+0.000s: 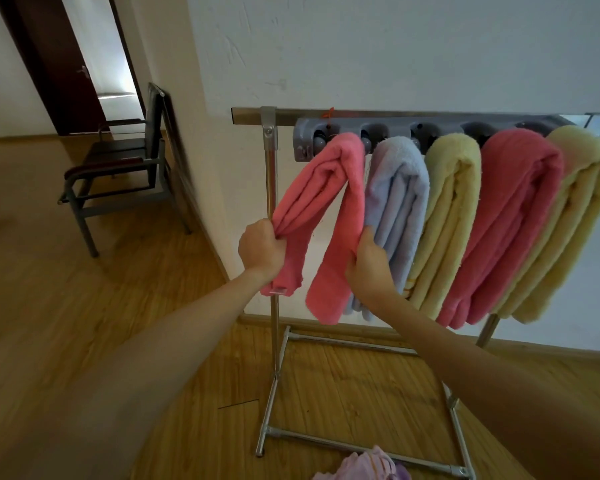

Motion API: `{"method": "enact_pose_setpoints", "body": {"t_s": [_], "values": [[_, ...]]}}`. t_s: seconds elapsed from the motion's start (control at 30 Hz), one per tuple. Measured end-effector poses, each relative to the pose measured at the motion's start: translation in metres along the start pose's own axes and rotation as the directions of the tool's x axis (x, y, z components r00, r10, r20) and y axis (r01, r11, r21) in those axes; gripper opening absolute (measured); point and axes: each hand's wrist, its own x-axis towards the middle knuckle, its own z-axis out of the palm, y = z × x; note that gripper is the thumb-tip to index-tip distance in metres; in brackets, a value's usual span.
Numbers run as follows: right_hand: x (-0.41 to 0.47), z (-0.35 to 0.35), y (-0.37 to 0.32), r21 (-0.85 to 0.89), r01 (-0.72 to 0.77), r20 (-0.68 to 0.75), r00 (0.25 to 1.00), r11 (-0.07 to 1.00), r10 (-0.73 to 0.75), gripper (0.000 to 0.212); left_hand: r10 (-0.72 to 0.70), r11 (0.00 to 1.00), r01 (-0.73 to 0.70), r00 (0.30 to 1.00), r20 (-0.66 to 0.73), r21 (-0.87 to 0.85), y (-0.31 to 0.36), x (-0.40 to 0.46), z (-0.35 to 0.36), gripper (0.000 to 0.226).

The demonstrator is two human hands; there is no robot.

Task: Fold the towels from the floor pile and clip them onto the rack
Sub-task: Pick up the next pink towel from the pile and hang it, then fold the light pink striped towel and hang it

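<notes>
Head view shows the pink towel (329, 188) draped through the leftmost slot of the grey clip holder (430, 133) on the rack (271, 209), with the left hand (258, 249) fisted around one hanging end and the right hand (368, 261) gripping the other. Uneven downward pull may drag the fold out of the slot. The right hand also sits against the blue towel (395, 209) and may dislodge it.

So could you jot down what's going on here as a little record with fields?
rack: metal rail with a grey clip strip
towels hanging: five, from the left pink, blue, yellow, pink, yellow
left hand: grips one end of the leftmost pink towel
right hand: holds its other end
floor: lilac towel pile at the bottom edge
background: chair by a doorway
</notes>
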Motion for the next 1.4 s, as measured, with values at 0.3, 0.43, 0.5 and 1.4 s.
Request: {"method": "enact_pose_setpoints", "body": {"t_s": [0.3, 0.43, 0.5, 1.4], "values": [[0.015, -0.010, 0.021, -0.104, 0.127, 0.265, 0.960, 0.986, -0.096, 0.018, 0.062, 0.997, -0.057, 0.991, 0.117, -0.044, 0.008, -0.034, 0.026, 0.006], [0.008, -0.025, 0.031, -0.102, 0.169, 0.399, 0.910, 0.980, -0.115, 0.013, 0.066, 0.983, -0.028, 0.976, 0.205, -0.182, 0.019, -0.055, 0.041, 0.008], [-0.003, -0.032, 0.040, -0.118, 0.165, 0.423, 0.901, 0.979, -0.100, 0.006, 0.076, 0.973, -0.017, 0.966, 0.248, -0.232, 0.022, -0.069, 0.046, 0.010], [-0.317, 0.100, 0.379, -0.483, -0.346, 0.719, 0.368, 0.805, 0.589, 0.054, -0.184, 0.980, -0.006, 0.368, 0.912, 0.200, -0.148, -0.381, 0.299, 0.027]]}}
